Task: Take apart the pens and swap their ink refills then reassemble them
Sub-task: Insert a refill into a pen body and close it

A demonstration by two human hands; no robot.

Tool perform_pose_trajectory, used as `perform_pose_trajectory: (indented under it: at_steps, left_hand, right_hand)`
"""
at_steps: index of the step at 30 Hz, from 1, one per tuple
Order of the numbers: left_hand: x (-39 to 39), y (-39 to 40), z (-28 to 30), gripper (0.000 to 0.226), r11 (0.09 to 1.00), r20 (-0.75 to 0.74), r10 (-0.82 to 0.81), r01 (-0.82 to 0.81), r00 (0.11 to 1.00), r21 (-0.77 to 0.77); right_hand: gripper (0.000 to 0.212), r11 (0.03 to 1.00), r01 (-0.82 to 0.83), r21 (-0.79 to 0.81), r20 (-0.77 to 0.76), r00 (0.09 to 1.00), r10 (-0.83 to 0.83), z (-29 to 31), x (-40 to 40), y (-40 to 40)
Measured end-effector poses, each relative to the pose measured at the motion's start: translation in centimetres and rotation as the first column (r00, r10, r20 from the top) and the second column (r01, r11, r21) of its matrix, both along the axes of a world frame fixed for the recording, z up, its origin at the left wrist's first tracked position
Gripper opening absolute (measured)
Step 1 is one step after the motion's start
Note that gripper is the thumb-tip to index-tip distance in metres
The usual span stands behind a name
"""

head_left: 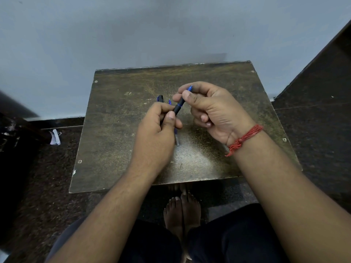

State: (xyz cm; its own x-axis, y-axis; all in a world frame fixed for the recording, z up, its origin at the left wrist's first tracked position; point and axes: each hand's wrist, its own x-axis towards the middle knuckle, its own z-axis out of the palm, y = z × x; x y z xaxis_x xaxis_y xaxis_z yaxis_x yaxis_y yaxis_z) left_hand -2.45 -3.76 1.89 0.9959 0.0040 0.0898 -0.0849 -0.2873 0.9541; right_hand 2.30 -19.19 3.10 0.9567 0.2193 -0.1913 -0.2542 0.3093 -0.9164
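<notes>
Both hands grip one pen (179,104) along its slanted axis, left hand (161,126) low, right hand (207,107) at the upper tip.

Pen (179,106) black w/ blue tip – table (117,141) mottled brown; wrist thread (245,138) red.

Worn, scratched small brown table (218,88), pen part (177,138) lying on it, mostly hidden

Bare forearms — red thread band (245,139), dark trousers (237,234).
</notes>
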Motion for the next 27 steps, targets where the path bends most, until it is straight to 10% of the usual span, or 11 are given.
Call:
perform_pose_trajectory:
  at_steps: [27]
  left_hand:
    - [0.0, 0.0, -0.2, 0.016, 1.000, 0.001, 0.011, -0.011, 1.000, -0.022]
  right_hand:
    - [0.025, 0.992, 0.110, -0.059, 0.003, 0.994, -0.110, -0.1, -0.2, 0.9]
